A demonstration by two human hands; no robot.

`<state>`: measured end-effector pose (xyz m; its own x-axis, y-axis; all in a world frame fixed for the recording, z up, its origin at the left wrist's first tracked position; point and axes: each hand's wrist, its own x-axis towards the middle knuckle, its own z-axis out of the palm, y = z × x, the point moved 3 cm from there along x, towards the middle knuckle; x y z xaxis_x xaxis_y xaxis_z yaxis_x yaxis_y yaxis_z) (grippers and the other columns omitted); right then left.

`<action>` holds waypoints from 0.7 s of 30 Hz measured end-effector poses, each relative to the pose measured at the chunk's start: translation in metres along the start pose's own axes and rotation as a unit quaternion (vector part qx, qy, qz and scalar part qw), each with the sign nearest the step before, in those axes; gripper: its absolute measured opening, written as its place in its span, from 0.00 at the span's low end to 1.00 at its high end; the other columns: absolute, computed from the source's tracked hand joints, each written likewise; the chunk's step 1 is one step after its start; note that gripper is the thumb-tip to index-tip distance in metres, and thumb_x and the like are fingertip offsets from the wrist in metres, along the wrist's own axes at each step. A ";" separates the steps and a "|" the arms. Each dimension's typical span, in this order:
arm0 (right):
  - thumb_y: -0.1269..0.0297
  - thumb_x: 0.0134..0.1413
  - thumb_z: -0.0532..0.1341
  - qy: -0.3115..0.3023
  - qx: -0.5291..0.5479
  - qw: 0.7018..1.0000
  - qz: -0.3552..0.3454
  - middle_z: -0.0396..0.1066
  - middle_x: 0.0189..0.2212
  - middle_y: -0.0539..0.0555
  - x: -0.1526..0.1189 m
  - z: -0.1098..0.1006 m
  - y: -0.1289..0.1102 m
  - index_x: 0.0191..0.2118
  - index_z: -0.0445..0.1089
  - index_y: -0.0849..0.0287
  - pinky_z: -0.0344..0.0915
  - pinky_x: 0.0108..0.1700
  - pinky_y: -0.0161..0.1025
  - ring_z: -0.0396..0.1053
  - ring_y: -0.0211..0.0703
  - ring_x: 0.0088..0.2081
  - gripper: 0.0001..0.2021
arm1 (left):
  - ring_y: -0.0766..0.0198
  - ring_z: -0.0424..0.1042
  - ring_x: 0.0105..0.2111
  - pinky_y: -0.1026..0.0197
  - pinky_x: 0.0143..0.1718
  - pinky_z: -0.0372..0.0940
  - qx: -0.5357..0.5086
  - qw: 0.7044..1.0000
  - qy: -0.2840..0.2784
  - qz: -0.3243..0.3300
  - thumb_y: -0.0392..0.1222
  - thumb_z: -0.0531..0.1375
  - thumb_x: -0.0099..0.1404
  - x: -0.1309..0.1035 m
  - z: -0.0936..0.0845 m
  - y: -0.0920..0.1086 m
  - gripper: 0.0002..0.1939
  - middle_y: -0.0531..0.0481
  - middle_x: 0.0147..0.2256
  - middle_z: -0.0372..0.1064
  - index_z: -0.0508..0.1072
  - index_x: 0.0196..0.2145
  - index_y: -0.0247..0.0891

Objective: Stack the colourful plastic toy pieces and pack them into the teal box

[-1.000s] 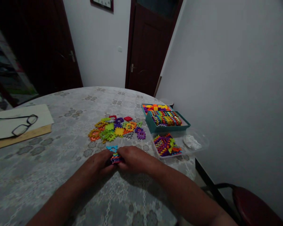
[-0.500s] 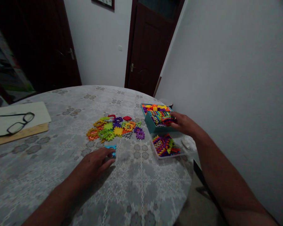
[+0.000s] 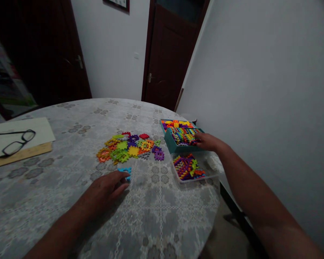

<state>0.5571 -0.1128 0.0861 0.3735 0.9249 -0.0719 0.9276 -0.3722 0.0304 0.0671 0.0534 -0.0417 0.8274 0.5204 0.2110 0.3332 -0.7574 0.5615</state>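
Note:
My left hand (image 3: 112, 184) rests on the table with its fingertips over a blue notched-edge plastic building piece (image 3: 126, 169), partly hidden by them. Its thumb stands apart from the fingers, and the hand looks open. On the right, my right hand (image 3: 208, 141) reaches into the right end of a teal box (image 3: 176, 145) packed with rows of colourful notched pieces (image 3: 184, 135). Its fingertips are hidden among those pieces, so I cannot see whether they grip one. Beyond my left hand lies a loose pile of flat notched pieces (image 3: 134, 150) in many colours.
In front of the teal box sits a clear plastic tray (image 3: 187, 181) with mixed pieces inside. Behind it is another teal-edged box (image 3: 175, 123) of orange, yellow and purple pieces. Black glasses (image 3: 14, 146) lie on papers (image 3: 44, 126) at left. A wall (image 3: 272, 79) borders the right side.
My right hand has shifted slightly within the right end of the teal box, and more of the rows now show. My left hand stays by the blue piece. The view has turned slightly.

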 end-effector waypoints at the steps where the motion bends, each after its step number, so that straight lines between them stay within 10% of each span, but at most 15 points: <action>1: 0.67 0.67 0.67 -0.009 0.010 1.000 0.004 0.79 0.64 0.65 0.001 0.000 0.001 0.68 0.76 0.59 0.71 0.60 0.44 0.79 0.58 0.59 0.26 | 0.50 0.83 0.44 0.50 0.50 0.75 -0.003 1.000 0.003 0.001 0.56 0.60 0.78 0.000 0.000 0.000 0.19 0.44 0.46 0.84 0.81 0.57 0.47; 11: 0.69 0.63 0.70 0.014 0.081 0.997 -0.006 0.82 0.59 0.59 -0.010 0.005 0.001 0.60 0.81 0.54 0.74 0.59 0.45 0.80 0.54 0.56 0.21 | 0.50 0.83 0.41 0.50 0.48 0.76 0.018 0.998 0.056 -0.017 0.57 0.58 0.78 0.002 -0.009 0.003 0.19 0.44 0.44 0.85 0.84 0.52 0.45; 21: 0.67 0.69 0.63 0.230 0.056 0.970 -0.062 0.84 0.53 0.64 -0.046 0.005 -0.063 0.55 0.82 0.58 0.76 0.59 0.49 0.82 0.57 0.53 0.14 | 0.42 0.78 0.60 0.39 0.65 0.72 0.078 0.982 0.170 0.006 0.51 0.59 0.77 -0.002 -0.010 -0.006 0.19 0.37 0.55 0.82 0.81 0.56 0.41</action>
<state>0.4813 -0.1326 0.0826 0.2436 0.8899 0.3857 0.9691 -0.2390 -0.0605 0.0593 0.0610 -0.0376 0.6416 0.5922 0.4875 0.4114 -0.8021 0.4330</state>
